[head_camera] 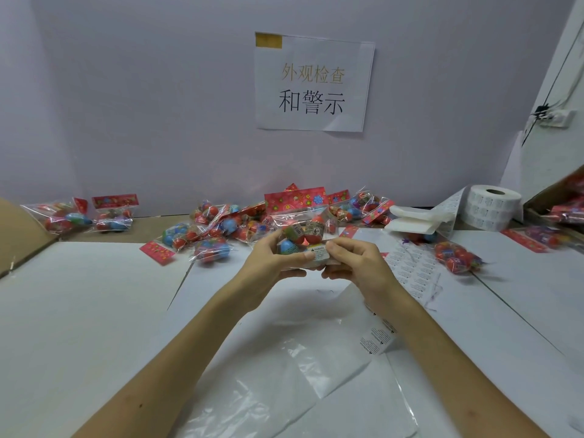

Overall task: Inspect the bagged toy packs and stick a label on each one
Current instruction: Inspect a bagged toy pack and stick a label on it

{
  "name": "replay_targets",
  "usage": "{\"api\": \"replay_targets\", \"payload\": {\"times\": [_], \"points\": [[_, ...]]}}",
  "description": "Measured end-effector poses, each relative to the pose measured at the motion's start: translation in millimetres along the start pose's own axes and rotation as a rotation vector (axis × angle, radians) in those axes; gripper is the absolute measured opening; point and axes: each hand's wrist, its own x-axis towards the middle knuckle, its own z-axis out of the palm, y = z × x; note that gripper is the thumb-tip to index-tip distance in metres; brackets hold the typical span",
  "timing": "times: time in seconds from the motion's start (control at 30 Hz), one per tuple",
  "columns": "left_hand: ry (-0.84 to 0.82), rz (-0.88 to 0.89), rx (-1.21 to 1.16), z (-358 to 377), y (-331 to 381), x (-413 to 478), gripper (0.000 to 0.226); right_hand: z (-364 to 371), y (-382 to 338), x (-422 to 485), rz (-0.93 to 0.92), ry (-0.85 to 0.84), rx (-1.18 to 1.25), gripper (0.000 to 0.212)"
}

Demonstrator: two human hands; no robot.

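At the centre of the frame both hands hold one pack [311, 227] just above the table [79, 311]. The left hand [271, 263] is curled round its left side, thumb on top and fingers beneath. The right hand [354, 263] pinches the lower right corner, its thumb beside a small white label [317, 251] that lies on the front of the bag.

The step looks like sticking: the label seems placed but perhaps not yet rubbed flat. The next move probably calls for a firm thumb stroke across it while the left hand braces the pack, because the bag is thin, clear, crinkly film over hard rounded egg shapes and gives little flat ground. A crease or a lifted edge is the risk.

The eggs are glossy red, blue and green, and a red flowered card header closes the top.

Behind, across the middle of the frame, lies a loose pile [221, 229] of similar packs. Right of the hands a sheet [414, 270] of small labels lies flat, and at the right edge stands a white roll [494, 207] of them. Toward the bottom of the frame a limp, translucent film [284, 368] is spread out. A paper sign [313, 83] hangs on the wall above.
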Motion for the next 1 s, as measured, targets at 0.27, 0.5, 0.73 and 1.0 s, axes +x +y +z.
{"api": "replay_targets", "payload": {"times": [0.27,0.5,0.73,1.0], "points": [[0.02,0.055,0.126,2.7,-5.3,0.2,0.054,2.3,6.1,-0.5,-0.127,0.029,-0.27,0.009],[0.004,0.07,0.172,3.3,-4.2,-0.6,0.054,2.0,7.6,0.7,-0.11,0.037,-0.231,0.005],[-0.018,0.067,0.218,5.9,-2.7,-1.6,0.05,-0.1,5.0,0.2,-0.03,0.052,-0.161,0.026],[0.026,0.035,-0.006,0.8,-1.2,-0.9,0.059,1.3,-0.1,2.3,-0.024,-0.013,-0.062,0.027]]}}
